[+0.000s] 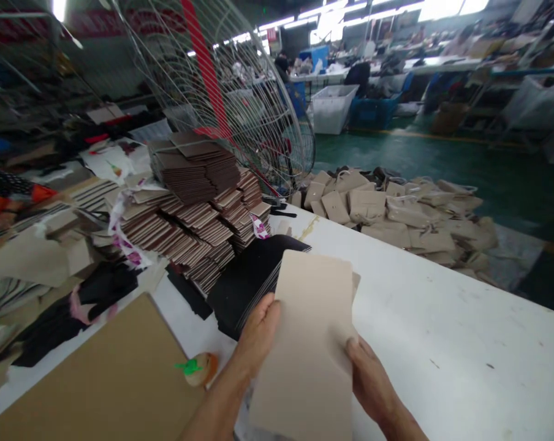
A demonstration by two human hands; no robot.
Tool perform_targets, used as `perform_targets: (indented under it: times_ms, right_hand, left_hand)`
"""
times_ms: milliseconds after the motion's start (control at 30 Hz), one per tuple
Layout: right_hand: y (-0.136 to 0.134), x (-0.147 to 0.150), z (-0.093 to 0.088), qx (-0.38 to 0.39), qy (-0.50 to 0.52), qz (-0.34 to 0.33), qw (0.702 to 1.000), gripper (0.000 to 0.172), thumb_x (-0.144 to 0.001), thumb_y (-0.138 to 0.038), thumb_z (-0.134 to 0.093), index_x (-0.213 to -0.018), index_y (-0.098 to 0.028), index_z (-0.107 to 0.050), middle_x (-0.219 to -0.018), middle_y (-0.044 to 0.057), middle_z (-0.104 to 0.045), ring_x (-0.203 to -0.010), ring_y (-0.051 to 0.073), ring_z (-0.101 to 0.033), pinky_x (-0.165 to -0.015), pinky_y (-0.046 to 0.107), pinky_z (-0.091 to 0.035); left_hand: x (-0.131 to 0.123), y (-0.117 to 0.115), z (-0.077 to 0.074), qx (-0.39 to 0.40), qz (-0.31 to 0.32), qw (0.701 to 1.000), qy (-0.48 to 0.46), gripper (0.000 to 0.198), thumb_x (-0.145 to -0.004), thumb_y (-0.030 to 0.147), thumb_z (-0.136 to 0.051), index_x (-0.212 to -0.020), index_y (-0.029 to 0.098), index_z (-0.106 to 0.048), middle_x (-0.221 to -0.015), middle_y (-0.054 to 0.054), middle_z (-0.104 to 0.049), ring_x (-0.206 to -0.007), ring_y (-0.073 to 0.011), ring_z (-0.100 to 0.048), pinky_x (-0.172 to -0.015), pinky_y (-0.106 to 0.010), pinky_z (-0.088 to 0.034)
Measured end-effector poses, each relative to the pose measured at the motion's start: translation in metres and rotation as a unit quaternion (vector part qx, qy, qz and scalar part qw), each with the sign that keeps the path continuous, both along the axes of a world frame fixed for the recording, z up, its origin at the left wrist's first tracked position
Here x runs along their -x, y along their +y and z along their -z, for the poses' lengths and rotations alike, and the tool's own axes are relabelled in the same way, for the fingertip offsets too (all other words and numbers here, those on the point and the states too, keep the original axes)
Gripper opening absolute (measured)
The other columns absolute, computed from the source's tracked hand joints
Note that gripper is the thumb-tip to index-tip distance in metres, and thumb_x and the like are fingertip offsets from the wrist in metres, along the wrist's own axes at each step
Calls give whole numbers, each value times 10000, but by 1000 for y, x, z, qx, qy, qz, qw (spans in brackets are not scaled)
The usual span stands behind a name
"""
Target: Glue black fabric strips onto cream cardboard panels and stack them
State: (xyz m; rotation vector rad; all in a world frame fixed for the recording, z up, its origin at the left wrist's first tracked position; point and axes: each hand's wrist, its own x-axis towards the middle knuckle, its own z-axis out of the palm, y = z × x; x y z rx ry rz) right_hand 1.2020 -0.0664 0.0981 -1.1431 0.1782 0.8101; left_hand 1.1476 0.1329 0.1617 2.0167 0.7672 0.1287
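A beige rectangular panel point(311, 343) is held up over the white table between both hands. My left hand point(260, 327) grips its left edge, the thumb on the front face. On the right edge, my right hand point(371, 373) is closed round the panel, its fingers partly hidden. Another beige piece point(356, 283) shows a corner behind the panel's upper right. Just behind and left of the panel lies a stack of black sheets point(244, 278).
Brown and striped stacks point(189, 226) stand beyond the black sheets, with a large fan point(240, 92) behind. A tan board point(102, 380) and a round object with green point(201, 369) lie left. Beige pieces point(396, 214) are heaped past the white table's point(442, 324) far edge. Another person's hand point(5, 217) shows far left.
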Motion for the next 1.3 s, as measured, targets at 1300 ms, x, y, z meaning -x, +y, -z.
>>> perform_targets:
  times_ms: [1300]
  right_hand:
    - [-14,-37,62,50,130,14,990,833,-657,-420,-820,-1391,-187,-500,-1021,94,-762,-859,326,-722,-759,429,-585]
  left_hand:
    - [-5,-41,118,-29,-38,981,188,637,-548,411,-790,-1049,144,-503,-1194,-137,-509,-1162,-283,-485,-985,-339,-391]
